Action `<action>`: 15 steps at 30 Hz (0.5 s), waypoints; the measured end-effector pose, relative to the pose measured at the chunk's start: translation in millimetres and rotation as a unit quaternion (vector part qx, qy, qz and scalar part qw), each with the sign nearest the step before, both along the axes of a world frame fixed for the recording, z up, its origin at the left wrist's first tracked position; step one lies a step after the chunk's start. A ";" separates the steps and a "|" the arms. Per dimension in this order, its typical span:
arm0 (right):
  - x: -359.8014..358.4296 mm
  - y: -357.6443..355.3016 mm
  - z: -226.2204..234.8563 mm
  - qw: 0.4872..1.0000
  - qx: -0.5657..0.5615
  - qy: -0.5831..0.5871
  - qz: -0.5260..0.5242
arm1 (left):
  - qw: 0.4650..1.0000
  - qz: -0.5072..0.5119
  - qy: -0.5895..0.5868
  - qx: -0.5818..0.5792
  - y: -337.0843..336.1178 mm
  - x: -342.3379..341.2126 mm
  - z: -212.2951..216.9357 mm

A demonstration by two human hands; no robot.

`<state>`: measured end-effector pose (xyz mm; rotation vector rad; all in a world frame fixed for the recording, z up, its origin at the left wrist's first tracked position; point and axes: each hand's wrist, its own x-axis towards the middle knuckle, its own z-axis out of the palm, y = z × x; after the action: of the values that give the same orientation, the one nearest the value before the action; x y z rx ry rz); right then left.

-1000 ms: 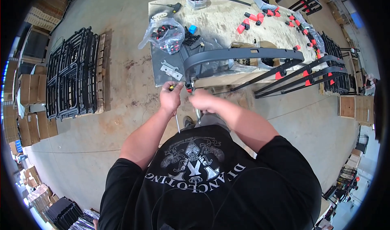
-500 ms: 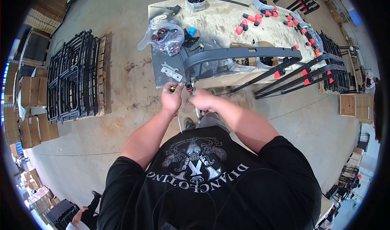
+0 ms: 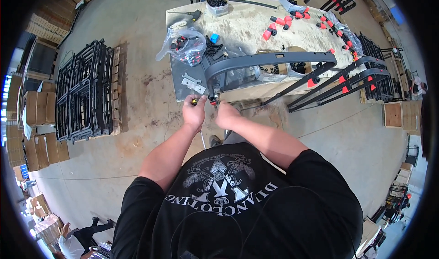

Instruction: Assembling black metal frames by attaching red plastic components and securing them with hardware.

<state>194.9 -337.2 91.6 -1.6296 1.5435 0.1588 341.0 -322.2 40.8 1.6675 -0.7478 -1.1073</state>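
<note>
My left hand [image 3: 194, 112] is closed round a screwdriver, its yellow and black handle [image 3: 195, 101] showing at the fingers and its thin shaft [image 3: 203, 139] pointing back toward my shirt. Right beside it is the lower end of a dark curved metal frame [image 3: 270, 59], where a small red and black piece [image 3: 213, 101] sits. My right hand [image 3: 226, 116] is closed just right of that end. A bit of silvery metal shows below it, too covered to name.
The worktable [image 3: 247, 23] carries wrenches [image 3: 194, 83], a plastic bag of parts [image 3: 188, 46], red and black pieces [image 3: 279, 23] and a tub of black parts [image 3: 217, 5]. More frames lean at the right. Stacked black frames [image 3: 84, 92] stand on a pallet at left.
My right hand has turned slightly, and the silvery tool below it shows less. The left hand keeps the screwdriver in nearly the same place. My view has shifted a little.
</note>
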 end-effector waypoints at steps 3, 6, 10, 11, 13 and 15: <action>-3.9 -4.4 10.0 0.997 0.055 -0.050 -0.003 | 1.000 0.003 0.011 0.002 0.7 0.6 1.4; -5.6 -4.8 20.4 0.946 0.222 -0.200 -0.129 | 0.999 -0.006 0.033 -0.013 -1.7 7.2 -4.2; -8.6 -3.8 -3.3 0.999 0.022 -0.031 0.032 | 0.996 -0.005 0.066 0.067 -2.7 0.7 15.4; -7.0 -2.8 -3.2 0.999 0.021 -0.031 0.028 | 0.996 -0.002 0.070 0.063 -3.2 1.3 14.4; -3.5 0.1 -9.8 1.000 0.007 -0.007 0.014 | 0.996 0.000 0.073 0.054 -7.8 2.8 11.5; -10.6 9.4 -42.4 0.999 -0.025 -0.039 -0.016 | 0.996 -0.001 0.072 0.045 -5.2 -0.3 7.4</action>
<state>184.3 -327.8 49.2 -1.6291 1.5239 0.0392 340.8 -327.4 48.2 1.6419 -0.6157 -1.2633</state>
